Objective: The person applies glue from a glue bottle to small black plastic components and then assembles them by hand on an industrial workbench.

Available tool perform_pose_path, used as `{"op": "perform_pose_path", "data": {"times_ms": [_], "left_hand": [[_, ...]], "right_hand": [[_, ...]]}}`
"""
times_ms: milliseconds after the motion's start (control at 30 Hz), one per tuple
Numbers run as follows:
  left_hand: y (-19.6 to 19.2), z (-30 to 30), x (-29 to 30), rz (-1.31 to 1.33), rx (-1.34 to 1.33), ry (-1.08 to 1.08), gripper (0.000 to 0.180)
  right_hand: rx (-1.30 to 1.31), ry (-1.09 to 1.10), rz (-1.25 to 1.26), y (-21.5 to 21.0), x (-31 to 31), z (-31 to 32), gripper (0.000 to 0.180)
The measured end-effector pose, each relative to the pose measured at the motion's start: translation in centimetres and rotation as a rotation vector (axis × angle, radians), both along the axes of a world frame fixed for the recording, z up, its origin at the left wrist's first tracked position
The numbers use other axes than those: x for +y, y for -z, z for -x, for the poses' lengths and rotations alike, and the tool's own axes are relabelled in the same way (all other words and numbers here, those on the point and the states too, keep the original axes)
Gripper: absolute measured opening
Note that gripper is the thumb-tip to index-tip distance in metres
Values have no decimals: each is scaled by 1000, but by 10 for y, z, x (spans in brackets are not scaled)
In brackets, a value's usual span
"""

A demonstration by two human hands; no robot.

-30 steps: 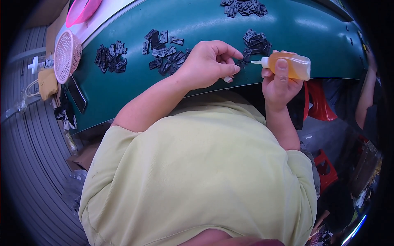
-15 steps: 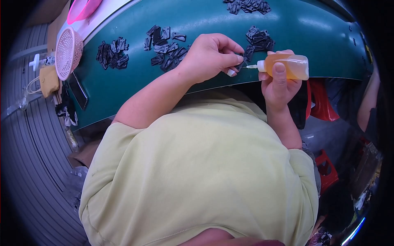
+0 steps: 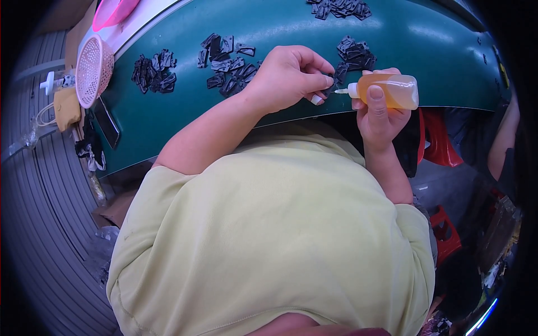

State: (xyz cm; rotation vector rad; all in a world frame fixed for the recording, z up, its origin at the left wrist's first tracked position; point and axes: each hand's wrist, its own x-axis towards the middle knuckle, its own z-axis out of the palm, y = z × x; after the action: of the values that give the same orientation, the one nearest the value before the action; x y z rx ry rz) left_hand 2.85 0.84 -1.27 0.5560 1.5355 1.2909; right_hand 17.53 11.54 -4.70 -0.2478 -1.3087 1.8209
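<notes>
Between thumb and fingers, my left hand (image 3: 291, 78) pinches a small black plastic part (image 3: 330, 85) near the table's front edge. White tape wraps one of its fingertips. My right hand (image 3: 382, 115) is closed round a squeeze bottle (image 3: 395, 91) of amber liquid, tipped on its side. The bottle's narrow nozzle points left, with its tip right at the black part; whether they touch I cannot tell. Just beyond lies a pile of similar black parts (image 3: 356, 53). Another pile of black parts (image 3: 227, 64) is left of my left hand, partly hidden by it.
More black parts lie in a heap (image 3: 154, 71) at the left and in a heap (image 3: 339, 8) at the far edge of the green table (image 3: 291, 28). A pink mesh basket (image 3: 94, 71) and a phone (image 3: 106, 123) are at the left end. Red stools (image 3: 440, 140) stand at right.
My right hand has shifted slightly left with the bottle, bringing the nozzle closer to the black part. My left hand has hardly moved.
</notes>
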Motion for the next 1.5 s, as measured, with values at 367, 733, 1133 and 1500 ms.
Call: {"op": "perform_pose_path", "data": {"times_ms": [367,733,1133,1500], "left_hand": [[0,0,1,4,-17,-18,20],[-3,4,7,-7,43,-8,17],[-11,15,115,68,1080,395,16],[-15,45,-30,-27,1217,-49,15]], "right_hand": [[-7,-7,-47,3,0,2,23],[192,149,292,-2,47,-16,29],[248,123,462,-1,54,-15,31],[240,32,495,4,62,-24,36]]}}
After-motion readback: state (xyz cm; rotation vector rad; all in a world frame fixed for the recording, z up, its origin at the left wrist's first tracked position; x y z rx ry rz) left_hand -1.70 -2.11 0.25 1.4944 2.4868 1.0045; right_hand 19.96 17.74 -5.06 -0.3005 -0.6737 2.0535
